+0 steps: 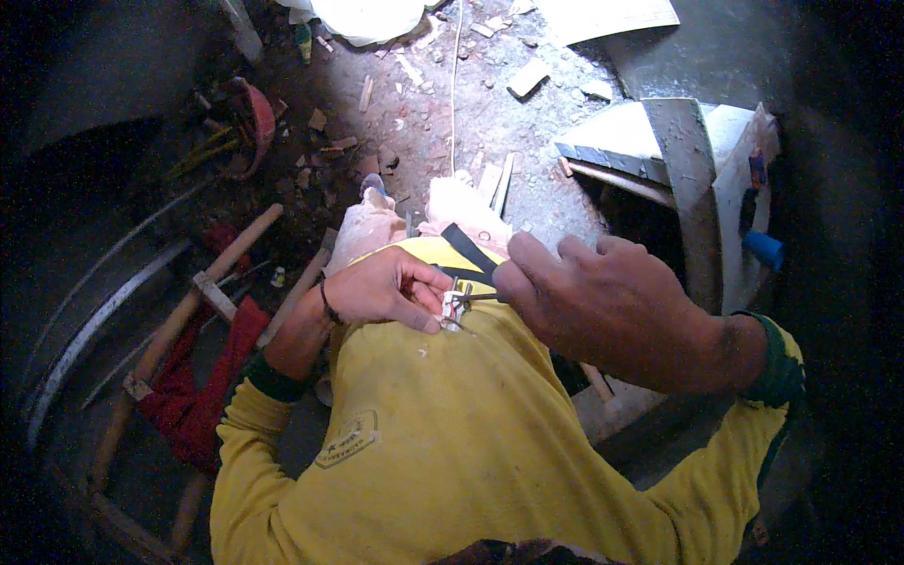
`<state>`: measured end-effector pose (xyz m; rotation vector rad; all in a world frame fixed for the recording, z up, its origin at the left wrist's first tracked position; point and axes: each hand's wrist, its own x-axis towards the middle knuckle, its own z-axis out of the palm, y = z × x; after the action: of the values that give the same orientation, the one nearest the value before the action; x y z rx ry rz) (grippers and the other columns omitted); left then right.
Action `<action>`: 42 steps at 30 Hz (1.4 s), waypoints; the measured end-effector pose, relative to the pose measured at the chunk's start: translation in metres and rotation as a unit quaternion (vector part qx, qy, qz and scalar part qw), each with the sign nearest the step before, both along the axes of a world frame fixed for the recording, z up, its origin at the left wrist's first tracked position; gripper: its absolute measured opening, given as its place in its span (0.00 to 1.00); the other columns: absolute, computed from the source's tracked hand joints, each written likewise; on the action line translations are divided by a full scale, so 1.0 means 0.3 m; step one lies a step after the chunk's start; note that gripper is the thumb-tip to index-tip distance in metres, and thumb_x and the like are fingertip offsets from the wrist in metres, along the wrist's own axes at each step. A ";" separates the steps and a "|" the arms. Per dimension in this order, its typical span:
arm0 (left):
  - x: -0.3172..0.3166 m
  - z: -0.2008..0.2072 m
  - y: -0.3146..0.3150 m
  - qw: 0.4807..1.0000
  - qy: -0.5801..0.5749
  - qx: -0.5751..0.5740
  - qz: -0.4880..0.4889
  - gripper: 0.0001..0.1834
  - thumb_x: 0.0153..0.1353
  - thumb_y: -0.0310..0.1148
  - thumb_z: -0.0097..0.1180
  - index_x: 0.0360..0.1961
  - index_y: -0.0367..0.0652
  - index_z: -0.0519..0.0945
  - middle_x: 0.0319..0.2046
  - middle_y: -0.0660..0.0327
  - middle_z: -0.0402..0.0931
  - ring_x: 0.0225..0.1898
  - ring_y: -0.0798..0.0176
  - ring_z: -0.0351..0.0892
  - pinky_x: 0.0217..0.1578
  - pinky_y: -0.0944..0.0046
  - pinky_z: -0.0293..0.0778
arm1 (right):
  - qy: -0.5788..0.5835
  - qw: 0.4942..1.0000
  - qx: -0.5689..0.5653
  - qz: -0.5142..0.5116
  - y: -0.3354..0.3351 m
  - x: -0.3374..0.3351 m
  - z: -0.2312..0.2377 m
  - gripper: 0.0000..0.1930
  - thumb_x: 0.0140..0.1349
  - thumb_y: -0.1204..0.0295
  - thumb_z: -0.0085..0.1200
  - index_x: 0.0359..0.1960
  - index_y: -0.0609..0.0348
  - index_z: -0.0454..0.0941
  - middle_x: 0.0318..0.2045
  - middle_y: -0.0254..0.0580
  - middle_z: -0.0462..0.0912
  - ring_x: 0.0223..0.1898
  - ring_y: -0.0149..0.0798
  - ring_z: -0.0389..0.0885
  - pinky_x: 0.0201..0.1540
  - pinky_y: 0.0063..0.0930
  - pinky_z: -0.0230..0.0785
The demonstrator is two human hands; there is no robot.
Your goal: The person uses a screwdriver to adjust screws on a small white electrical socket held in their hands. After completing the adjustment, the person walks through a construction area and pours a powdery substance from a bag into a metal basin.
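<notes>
My left hand (381, 290) pinches a small white plug-like part (453, 306) with metal prongs between thumb and fingers, in front of my yellow shirt. My right hand (612, 306) is closed round a tool with a thin dark shaft (484, 297), whose tip meets the white part. It looks like a screwdriver, but its handle is hidden in my fist. A flat black strip (463, 247) sticks out beyond my right fingers, and a second dark strip lies just below it. What they belong to is hidden by the hand.
A white cord (456, 85) runs along the rubble-strewn floor ahead of me. To the left lie a wooden frame (193, 301) with red cloth (212, 395) and a broken red container (252, 127). At the right stand pale boards (683, 155) and a blue object (763, 250).
</notes>
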<state>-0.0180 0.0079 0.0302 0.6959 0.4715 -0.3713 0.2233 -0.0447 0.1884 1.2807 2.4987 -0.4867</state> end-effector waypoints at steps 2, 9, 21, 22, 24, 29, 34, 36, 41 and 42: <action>0.002 -0.004 -0.002 1.000 -0.005 -0.004 0.003 0.29 0.51 0.17 0.69 0.57 0.32 0.77 0.40 0.58 0.85 0.39 0.71 0.82 0.42 0.71 0.78 | -0.014 0.998 0.015 0.053 0.018 -0.005 0.009 0.08 0.57 0.64 0.53 0.25 0.52 0.73 0.26 0.32 0.71 0.27 0.30 0.74 0.24 0.25 0.64; 0.006 -0.009 0.002 1.000 -0.013 -0.003 0.005 0.27 0.52 0.20 0.70 0.55 0.28 0.77 0.39 0.57 0.85 0.38 0.72 0.83 0.41 0.73 0.78 | -0.003 0.999 0.013 0.038 0.017 0.002 -0.006 0.07 0.54 0.66 0.54 0.27 0.54 0.73 0.25 0.34 0.71 0.33 0.29 0.77 0.23 0.24 0.64; -0.002 -0.030 -0.003 1.000 -0.011 -0.003 -0.002 0.29 0.51 0.21 0.71 0.55 0.28 0.76 0.39 0.57 0.85 0.37 0.73 0.82 0.40 0.73 0.77 | -0.066 0.991 -0.077 0.088 0.056 -0.014 0.029 0.07 0.55 0.66 0.54 0.28 0.54 0.73 0.26 0.34 0.71 0.24 0.35 0.72 0.28 0.29 0.62; -0.008 -0.030 -0.003 1.000 -0.005 0.000 0.001 0.29 0.51 0.21 0.71 0.55 0.28 0.76 0.39 0.57 0.85 0.37 0.73 0.82 0.40 0.73 0.77 | -0.043 0.995 -0.064 0.063 0.054 -0.016 0.024 0.07 0.55 0.66 0.54 0.28 0.54 0.73 0.27 0.35 0.72 0.24 0.34 0.73 0.27 0.28 0.63; -0.016 -0.031 -0.011 1.000 -0.015 -0.009 -0.002 0.28 0.51 0.21 0.71 0.55 0.28 0.77 0.39 0.58 0.85 0.36 0.74 0.82 0.39 0.73 0.77 | 0.003 0.999 -0.043 0.011 0.038 -0.022 0.011 0.07 0.56 0.66 0.55 0.28 0.55 0.74 0.28 0.35 0.73 0.24 0.33 0.74 0.25 0.28 0.63; 0.009 -0.034 -0.017 0.997 -0.048 0.039 -0.041 0.27 0.52 0.22 0.70 0.54 0.28 0.78 0.37 0.59 0.86 0.36 0.75 0.82 0.38 0.73 0.77 | -0.042 0.983 -0.160 0.080 0.054 -0.030 0.039 0.06 0.57 0.68 0.54 0.28 0.55 0.75 0.28 0.37 0.73 0.22 0.29 0.78 0.19 0.25 0.65; -0.024 -0.002 -0.032 0.998 -0.014 0.058 -0.016 0.25 0.51 0.24 0.71 0.52 0.29 0.79 0.35 0.61 0.86 0.34 0.76 0.81 0.37 0.74 0.76 | 0.067 0.990 -0.100 0.073 0.039 0.001 -0.013 0.06 0.58 0.68 0.55 0.28 0.56 0.75 0.27 0.40 0.75 0.22 0.38 0.82 0.21 0.35 0.70; -0.018 -0.013 -0.038 0.998 -0.021 0.061 -0.016 0.25 0.51 0.25 0.71 0.51 0.30 0.81 0.35 0.62 0.86 0.33 0.77 0.80 0.37 0.74 0.75 | 0.049 0.988 -0.096 0.112 0.044 -0.030 0.007 0.06 0.58 0.69 0.55 0.29 0.57 0.75 0.27 0.42 0.75 0.24 0.41 0.83 0.23 0.38 0.72; -0.010 -0.029 -0.046 0.987 -0.068 0.137 -0.054 0.21 0.51 0.26 0.71 0.48 0.32 0.83 0.33 0.63 0.86 0.32 0.78 0.79 0.35 0.74 0.75 | 0.003 0.945 -0.321 -0.061 0.033 -0.022 0.014 0.08 0.58 0.67 0.55 0.33 0.59 0.75 0.29 0.44 0.79 0.31 0.45 0.85 0.30 0.39 0.74; -0.014 -0.023 -0.044 0.986 -0.061 0.147 -0.050 0.21 0.51 0.26 0.71 0.47 0.32 0.83 0.32 0.63 0.86 0.31 0.78 0.79 0.34 0.74 0.75 | 0.017 0.938 -0.337 -0.086 0.037 -0.015 0.001 0.09 0.59 0.67 0.55 0.34 0.59 0.75 0.29 0.44 0.79 0.32 0.45 0.85 0.31 0.39 0.74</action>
<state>-0.0221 -0.0053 0.0232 1.0260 0.3792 -0.3549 0.2187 -0.0337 0.1888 1.1924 1.9560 -1.2769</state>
